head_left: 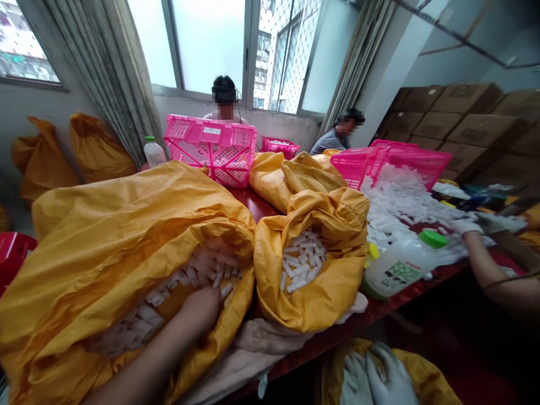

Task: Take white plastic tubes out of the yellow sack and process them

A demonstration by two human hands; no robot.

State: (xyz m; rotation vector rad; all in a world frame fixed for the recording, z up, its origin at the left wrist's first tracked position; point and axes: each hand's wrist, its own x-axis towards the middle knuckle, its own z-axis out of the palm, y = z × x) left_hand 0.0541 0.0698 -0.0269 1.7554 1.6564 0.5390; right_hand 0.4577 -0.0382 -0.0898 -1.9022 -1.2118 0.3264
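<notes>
My left hand (205,306) reaches into a large yellow woven bag (126,208). Small white tube-like pieces (169,284) lie in its mouth, blurred around the hand. The fingers point away from me and are hidden, so I cannot see what they grasp. Just right of it stands a smaller yellow bag (236,306) with its rim rolled down, holding more white pieces (304,256). I do not make out my right hand. Pale work gloves (386,374) rest on a yellow bag (430,379) at the bottom; whether a hand fills them is unclear.
A green-capped jug (403,267) stands near the red table's (295,365) edge. Pink baskets (211,149) stand behind, one tipped beside a white heap (396,197). A co-worker's gloved hand (466,226) works at right; two people sit beyond. Cartons (455,121) are stacked along the wall.
</notes>
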